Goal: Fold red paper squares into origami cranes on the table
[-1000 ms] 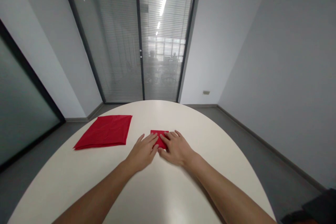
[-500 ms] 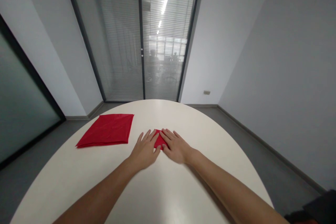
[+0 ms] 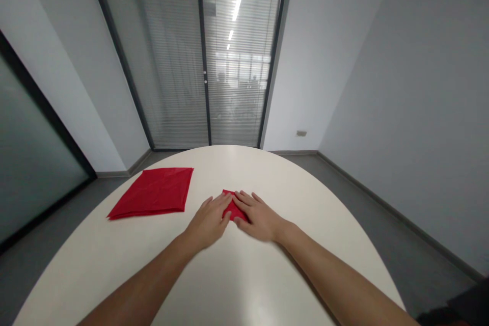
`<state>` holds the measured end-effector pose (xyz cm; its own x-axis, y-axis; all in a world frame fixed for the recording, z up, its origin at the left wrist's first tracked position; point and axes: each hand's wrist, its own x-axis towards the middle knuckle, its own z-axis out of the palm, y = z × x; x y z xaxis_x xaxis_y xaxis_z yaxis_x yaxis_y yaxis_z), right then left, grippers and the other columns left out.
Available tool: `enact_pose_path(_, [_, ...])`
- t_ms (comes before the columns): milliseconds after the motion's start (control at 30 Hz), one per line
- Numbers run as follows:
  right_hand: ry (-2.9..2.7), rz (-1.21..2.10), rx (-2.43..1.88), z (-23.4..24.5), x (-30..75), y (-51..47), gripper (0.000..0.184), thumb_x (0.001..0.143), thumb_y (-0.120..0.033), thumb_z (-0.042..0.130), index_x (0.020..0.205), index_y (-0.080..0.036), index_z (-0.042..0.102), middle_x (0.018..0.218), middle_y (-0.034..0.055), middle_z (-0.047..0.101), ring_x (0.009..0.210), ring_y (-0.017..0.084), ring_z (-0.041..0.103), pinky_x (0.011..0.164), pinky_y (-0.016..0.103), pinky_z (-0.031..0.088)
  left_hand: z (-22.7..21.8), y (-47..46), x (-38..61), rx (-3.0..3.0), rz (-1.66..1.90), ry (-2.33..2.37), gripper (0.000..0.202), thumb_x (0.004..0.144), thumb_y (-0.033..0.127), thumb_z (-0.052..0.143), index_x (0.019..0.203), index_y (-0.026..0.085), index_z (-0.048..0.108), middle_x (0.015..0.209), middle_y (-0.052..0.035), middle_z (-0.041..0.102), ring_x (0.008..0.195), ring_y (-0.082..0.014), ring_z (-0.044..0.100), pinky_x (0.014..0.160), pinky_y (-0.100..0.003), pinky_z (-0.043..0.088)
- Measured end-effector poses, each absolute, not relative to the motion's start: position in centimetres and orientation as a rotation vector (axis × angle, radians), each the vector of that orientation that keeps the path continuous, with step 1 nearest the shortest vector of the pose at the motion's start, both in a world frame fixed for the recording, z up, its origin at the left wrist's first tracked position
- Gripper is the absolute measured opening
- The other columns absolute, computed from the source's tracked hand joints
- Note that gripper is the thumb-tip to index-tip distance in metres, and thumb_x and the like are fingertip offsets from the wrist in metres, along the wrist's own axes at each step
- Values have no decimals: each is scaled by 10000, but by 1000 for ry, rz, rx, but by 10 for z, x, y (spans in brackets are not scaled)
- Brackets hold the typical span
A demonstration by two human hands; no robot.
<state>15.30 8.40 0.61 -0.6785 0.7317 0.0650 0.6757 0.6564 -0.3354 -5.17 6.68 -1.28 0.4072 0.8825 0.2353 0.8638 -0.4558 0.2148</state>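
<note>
A small folded red cloth (image 3: 234, 210) lies on the white round table (image 3: 244, 280), partly covered by both hands. My left hand (image 3: 208, 219) rests flat on its left side, fingers stretched out over the cloth. From the right, my right hand (image 3: 257, 215) lies on the cloth's other side, its fingers also extended. The fingertips of the two hands come close together near the cloth's upper part. Neither hand grips the cloth; both press on it from above.
A larger folded red cloth (image 3: 155, 193) lies flat at the table's left, near its edge. Beyond the table stand glass panels with blinds (image 3: 171, 86). A dark object (image 3: 458, 305), partly cut off, shows at the lower right.
My left hand's fingers have drawn closer together and shifted slightly over the small cloth. A bit more of the cloth shows beside my right hand. The view has tilted slightly.
</note>
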Motion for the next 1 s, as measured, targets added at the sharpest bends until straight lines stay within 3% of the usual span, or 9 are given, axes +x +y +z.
enact_pose_path(267, [-2715, 474, -1095, 9, 165, 88, 786, 954, -578, 450, 1558, -103, 285, 1603, 181, 263, 1510, 309, 201, 1226, 543, 115, -15, 66, -45, 2527, 498, 1882, 450, 972, 267, 419, 1389, 158, 552, 1503, -112, 496, 1434, -324, 387, 1170, -559, 292])
enact_pose_path(433, [-2711, 479, -1097, 9, 167, 87, 775, 969, -589, 420, 1565, -115, 269, 1606, 175, 260, 1510, 312, 200, 1222, 551, 125, -14, 65, -47, 2590, 529, 1739, 478, 943, 158, 391, 1397, 159, 541, 1522, -100, 475, 1436, -251, 395, 1185, -491, 297])
enact_pose_path(533, [-2710, 481, -1076, 9, 166, 86, 751, 975, -586, 415, 1569, -149, 268, 1609, 159, 264, 1509, 306, 208, 1219, 554, 135, -14, 65, -49, 2598, 514, 1602, 464, 962, 179, 379, 1396, 198, 541, 1494, -85, 515, 1407, -208, 438, 1182, -474, 303])
enact_pose_path(833, [-2732, 426, -1137, 18, 169, 76, 691, 989, -529, 415, 1526, -96, 371, 1571, 191, 347, 1475, 329, 298, 1197, 547, 227, -13, 60, -46, 2619, 446, 1703, 447, 993, 267, 379, 1394, 151, 540, 1484, -120, 521, 1430, -287, 400, 1166, -507, 316])
enact_pose_path(1000, [-2757, 414, -1079, 26, 173, 75, 604, 985, -487, 442, 1483, -146, 456, 1543, 167, 413, 1453, 325, 346, 1185, 565, 242, -15, 61, -47, 2623, 496, 1664, 466, 977, 279, 414, 1403, 130, 529, 1500, -134, 499, 1444, -304, 369, 1178, -515, 300])
